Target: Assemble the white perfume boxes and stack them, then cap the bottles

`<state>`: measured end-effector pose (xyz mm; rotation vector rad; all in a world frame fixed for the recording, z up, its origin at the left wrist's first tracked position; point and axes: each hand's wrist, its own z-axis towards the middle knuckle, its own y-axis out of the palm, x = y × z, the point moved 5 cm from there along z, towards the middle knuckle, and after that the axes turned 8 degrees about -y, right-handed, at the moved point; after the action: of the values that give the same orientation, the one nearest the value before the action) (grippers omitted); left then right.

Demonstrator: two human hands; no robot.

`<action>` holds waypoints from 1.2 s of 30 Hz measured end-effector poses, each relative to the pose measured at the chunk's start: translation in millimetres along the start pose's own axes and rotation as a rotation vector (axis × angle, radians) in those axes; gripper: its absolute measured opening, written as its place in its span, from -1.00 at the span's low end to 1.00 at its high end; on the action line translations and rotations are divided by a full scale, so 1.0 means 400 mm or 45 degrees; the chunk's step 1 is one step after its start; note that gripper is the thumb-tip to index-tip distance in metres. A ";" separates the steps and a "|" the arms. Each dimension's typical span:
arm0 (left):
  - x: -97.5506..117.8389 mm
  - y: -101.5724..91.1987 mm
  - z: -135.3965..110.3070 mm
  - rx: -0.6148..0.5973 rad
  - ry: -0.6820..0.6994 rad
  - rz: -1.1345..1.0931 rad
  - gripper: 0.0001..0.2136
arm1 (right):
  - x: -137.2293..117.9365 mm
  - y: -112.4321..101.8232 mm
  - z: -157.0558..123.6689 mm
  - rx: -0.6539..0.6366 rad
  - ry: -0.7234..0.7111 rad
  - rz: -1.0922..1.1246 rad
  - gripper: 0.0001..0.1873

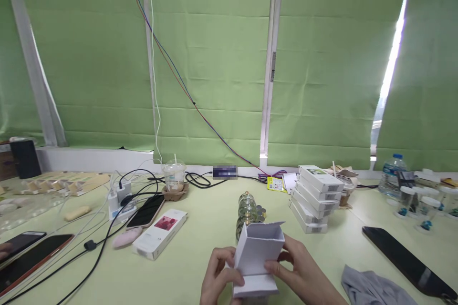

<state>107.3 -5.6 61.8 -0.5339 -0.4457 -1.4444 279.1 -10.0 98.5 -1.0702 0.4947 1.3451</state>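
Note:
A small white cardboard box (pixel 258 252), its flaps standing up, is held between my two hands at the front of the table. My left hand (pixel 219 277) grips its left side, with the thumb on the lower flap. My right hand (pixel 298 267) holds it from the right, thumb against the front. Just behind the box stands a row of clear glass pieces with gold-coloured tops (pixel 246 207), partly hidden by it. Small dark round pieces (pixel 262 211) lie beside the glass. What is inside the box cannot be made out.
Right of centre is a stack of white boxes (pixel 315 200). Leftward lie a printed white box (pixel 161 233), a phone (pixel 146 210), a power strip (pixel 121 207) and tangled cables. A grey cloth (pixel 374 287) and black tablet-like object (pixel 408 262) lie right. Another person's fingers (pixel 5 249) show far left.

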 end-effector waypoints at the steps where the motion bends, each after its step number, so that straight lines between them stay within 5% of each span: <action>1: 0.000 0.001 0.001 -0.010 0.009 -0.001 -0.77 | -0.005 -0.002 -0.001 -0.003 0.003 -0.022 -0.70; 18: 0.005 0.000 0.009 -0.159 0.028 0.009 -0.81 | -0.032 0.012 -0.006 -0.129 0.083 -0.241 -0.69; 26: 0.013 -0.002 0.006 -0.094 -0.001 0.003 -0.80 | -0.060 -0.022 -0.016 0.328 -0.189 -0.132 -0.85; 36: -0.006 -0.005 0.002 -0.043 -0.005 0.021 -0.80 | -0.035 0.038 -0.005 0.065 -0.213 -0.296 -0.75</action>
<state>105.1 -3.3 61.0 -0.5665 -0.4198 -1.4371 262.3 -21.1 104.1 -0.9335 0.2702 1.1976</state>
